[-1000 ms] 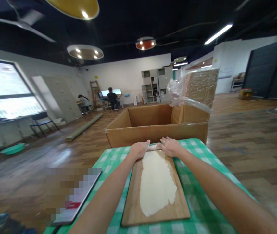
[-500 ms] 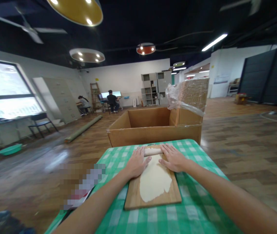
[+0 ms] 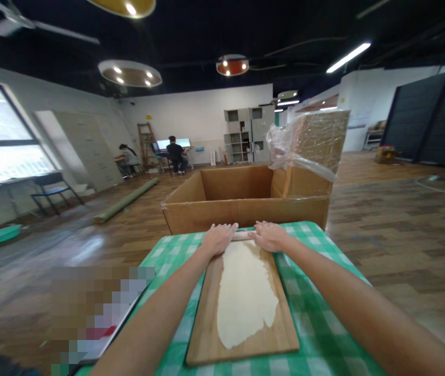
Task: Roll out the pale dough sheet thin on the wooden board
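Note:
A pale rolling pin (image 3: 241,236) lies crosswise at the far end of a wooden board (image 3: 202,334). My left hand (image 3: 218,239) is over its left end and my right hand (image 3: 271,236) over its right end, both closed down on it. Between the two hands only the middle of the pin shows. From beneath it a long, thin sheet of cream-coloured dough (image 3: 245,292) stretches towards me, flat on the board, with a ragged, notched right edge. Under the board is a green and white checked tablecloth (image 3: 316,303).
Just past the table's far edge stands a large open cardboard box (image 3: 245,215), with a taller plastic-wrapped carton (image 3: 320,141) at its right. A flat item, partly blurred out, lies at the table's left edge. Two people sit at desks far back.
Both hands have pushed the rolling pin away from me to the board's far end. More of the dough sheet shows behind it. The view has shifted, bringing the board's near edge lower.

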A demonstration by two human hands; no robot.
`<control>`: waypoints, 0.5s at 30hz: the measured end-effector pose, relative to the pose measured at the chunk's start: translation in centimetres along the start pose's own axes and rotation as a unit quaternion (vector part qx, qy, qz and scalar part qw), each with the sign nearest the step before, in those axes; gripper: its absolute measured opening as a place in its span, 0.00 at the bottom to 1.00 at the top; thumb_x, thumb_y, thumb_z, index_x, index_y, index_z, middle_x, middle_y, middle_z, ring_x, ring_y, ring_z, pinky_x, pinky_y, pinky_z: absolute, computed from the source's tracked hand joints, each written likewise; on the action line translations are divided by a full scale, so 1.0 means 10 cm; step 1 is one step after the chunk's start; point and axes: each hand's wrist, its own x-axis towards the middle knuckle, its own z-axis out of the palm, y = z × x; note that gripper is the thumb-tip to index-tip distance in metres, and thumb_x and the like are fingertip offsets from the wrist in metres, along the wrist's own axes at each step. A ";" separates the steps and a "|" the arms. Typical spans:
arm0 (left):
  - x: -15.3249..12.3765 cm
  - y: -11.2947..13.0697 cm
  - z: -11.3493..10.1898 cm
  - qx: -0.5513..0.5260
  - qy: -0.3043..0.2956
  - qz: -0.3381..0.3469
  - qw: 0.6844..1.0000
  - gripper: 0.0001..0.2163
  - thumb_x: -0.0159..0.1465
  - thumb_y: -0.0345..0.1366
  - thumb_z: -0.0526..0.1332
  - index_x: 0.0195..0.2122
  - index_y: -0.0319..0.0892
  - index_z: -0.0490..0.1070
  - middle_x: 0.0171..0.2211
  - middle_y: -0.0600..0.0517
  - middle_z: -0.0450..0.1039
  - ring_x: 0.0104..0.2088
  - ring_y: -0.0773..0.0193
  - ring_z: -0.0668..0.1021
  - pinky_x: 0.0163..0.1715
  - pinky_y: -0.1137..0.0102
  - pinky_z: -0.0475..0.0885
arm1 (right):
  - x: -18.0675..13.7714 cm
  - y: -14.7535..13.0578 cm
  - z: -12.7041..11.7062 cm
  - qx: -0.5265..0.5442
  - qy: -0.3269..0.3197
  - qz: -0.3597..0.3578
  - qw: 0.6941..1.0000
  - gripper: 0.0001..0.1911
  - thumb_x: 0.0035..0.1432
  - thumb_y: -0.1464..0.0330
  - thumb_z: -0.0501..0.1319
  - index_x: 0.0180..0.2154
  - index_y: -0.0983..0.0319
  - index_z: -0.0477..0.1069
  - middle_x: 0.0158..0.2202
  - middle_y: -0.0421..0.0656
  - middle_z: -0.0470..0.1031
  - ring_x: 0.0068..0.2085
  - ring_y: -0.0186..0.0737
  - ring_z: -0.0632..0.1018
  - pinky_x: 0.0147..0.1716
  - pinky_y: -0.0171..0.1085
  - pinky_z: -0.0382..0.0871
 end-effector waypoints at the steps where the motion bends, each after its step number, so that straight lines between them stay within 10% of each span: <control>1: 0.04 -0.01 0.00 0.001 -0.005 -0.002 1.000 0.20 0.77 0.38 0.43 0.66 0.49 0.62 0.56 0.40 0.77 0.55 0.48 0.78 0.58 0.44 0.68 | 0.05 0.02 0.01 -0.002 -0.002 0.001 1.000 0.41 0.73 0.47 0.36 0.65 0.70 0.66 0.67 0.60 0.66 0.68 0.55 0.67 0.66 0.49 0.57; 15: 0.02 0.09 -0.08 -0.028 -0.024 -0.076 0.996 0.26 0.77 0.49 0.38 0.59 0.48 0.73 0.54 0.40 0.79 0.53 0.47 0.81 0.52 0.54 0.73 | 0.00 0.01 0.05 -0.020 0.043 -0.020 0.999 0.39 0.74 0.50 0.38 0.67 0.71 0.63 0.70 0.57 0.62 0.70 0.56 0.63 0.68 0.50 0.53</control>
